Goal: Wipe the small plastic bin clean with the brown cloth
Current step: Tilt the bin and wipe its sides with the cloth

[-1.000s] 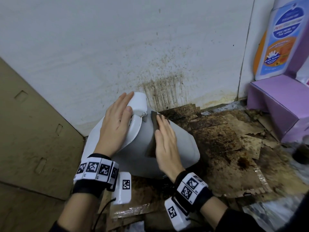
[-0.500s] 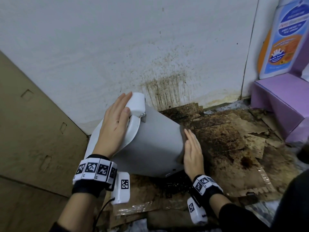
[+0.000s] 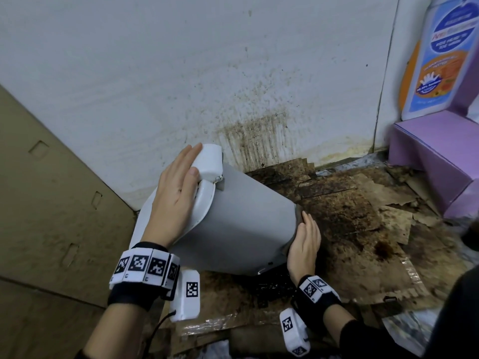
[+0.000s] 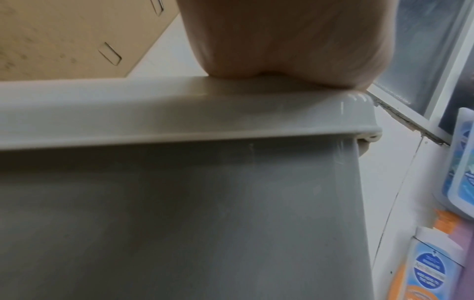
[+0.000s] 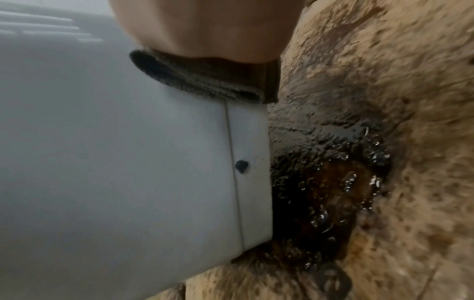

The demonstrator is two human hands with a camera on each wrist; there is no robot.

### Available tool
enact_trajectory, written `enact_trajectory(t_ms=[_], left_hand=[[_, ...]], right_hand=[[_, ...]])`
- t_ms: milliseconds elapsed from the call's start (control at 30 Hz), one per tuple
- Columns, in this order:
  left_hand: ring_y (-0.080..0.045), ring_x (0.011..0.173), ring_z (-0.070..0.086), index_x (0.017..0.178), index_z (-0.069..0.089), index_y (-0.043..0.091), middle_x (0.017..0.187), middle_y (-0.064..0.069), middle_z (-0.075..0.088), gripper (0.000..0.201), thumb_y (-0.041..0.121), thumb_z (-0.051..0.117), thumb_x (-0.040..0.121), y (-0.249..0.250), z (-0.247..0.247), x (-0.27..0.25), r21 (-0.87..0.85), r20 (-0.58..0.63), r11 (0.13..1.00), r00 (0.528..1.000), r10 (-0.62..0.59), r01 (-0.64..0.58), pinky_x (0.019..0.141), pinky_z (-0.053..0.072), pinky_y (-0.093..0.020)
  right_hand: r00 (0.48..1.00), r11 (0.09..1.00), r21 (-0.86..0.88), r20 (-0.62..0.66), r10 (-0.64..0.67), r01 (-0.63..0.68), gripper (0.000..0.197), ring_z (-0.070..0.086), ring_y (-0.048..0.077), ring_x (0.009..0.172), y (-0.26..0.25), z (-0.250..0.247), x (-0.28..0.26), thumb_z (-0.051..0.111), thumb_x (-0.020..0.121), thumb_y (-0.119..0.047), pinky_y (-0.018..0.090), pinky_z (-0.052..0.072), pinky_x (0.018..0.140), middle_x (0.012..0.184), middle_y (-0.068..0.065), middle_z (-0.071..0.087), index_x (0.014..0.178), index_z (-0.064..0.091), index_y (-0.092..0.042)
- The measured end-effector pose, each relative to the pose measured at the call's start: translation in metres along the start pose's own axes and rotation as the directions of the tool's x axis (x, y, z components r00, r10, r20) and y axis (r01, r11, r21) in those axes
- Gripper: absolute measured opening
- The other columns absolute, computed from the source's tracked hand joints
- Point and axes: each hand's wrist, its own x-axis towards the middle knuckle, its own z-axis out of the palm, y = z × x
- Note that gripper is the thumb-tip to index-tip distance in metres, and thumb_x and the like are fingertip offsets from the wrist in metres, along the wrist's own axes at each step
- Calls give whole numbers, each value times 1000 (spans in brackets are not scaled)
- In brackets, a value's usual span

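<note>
The small grey plastic bin [image 3: 241,224] lies tilted on its side, its white lid [image 3: 207,161] turned up and left. My left hand [image 3: 181,182] rests flat on the lid with straight fingers; in the left wrist view the palm [image 4: 269,40] sits on the lid's rim [image 4: 179,113]. At the bin's base end, my right hand [image 3: 307,229] presses the brown cloth [image 3: 299,216] with straight fingers. The right wrist view shows the folded cloth [image 5: 205,81] under the palm, against the bin's wall [image 5: 115,162]. The right thumb is hidden.
A dark wet spill [image 5: 328,182] lies on the soiled cardboard floor [image 3: 363,224] just beyond the bin's base. A stained white wall [image 3: 254,141] stands behind, a cardboard panel [image 3: 51,203] to the left, and a purple box [image 3: 435,151] with a blue and orange pack [image 3: 435,60] to the right.
My right hand slid the cloth from the bin's upper side down and right to its base end, mostly in the first half second. The left hand stayed on the lid.
</note>
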Motion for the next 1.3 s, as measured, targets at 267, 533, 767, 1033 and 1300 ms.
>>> enact_trajectory(t_ms=[267,533,767,1033,1300], left_hand=[[-5,149,25,152,35,48,163,18,31,51,53,20,104,0,2,3,-1,-12,1000,1000,-13,13,123,19,-34],[-6,150,26,153,34,45,164,14,33,50,53,21,106,-8,1,4,6,-21,1000,1000,16,-16,124,20,-37],[-3,150,23,152,33,47,164,15,31,46,45,23,108,-5,-1,1,5,-1,1000,1000,23,-23,121,16,-26],[-4,149,25,151,34,49,163,15,33,46,47,23,107,-2,1,4,8,3,1000,1000,18,-18,123,19,-33],[0,148,25,149,34,53,162,19,32,44,51,23,106,0,2,2,6,-7,1000,1000,20,-20,122,19,-29]], right_hand=[[985,989,18,81,-151,150,67,27,12,153,-88,27,-25,15,100,-50,39,13,127,163,-7,39,154,45,-24],[751,875,-3,515,-413,484,55,4,4,156,-175,28,-15,19,109,-30,18,-3,123,169,-12,13,163,21,-20],[689,889,23,623,-371,458,51,10,1,156,-144,18,23,21,114,-29,24,7,128,170,-9,19,164,20,-20],[810,947,-263,586,6,184,51,16,14,156,-67,-16,62,17,112,-26,26,8,124,170,0,22,162,23,-19],[842,968,-243,534,76,67,49,16,13,156,-78,-15,57,17,113,-24,27,6,125,169,-1,24,162,26,-18]])
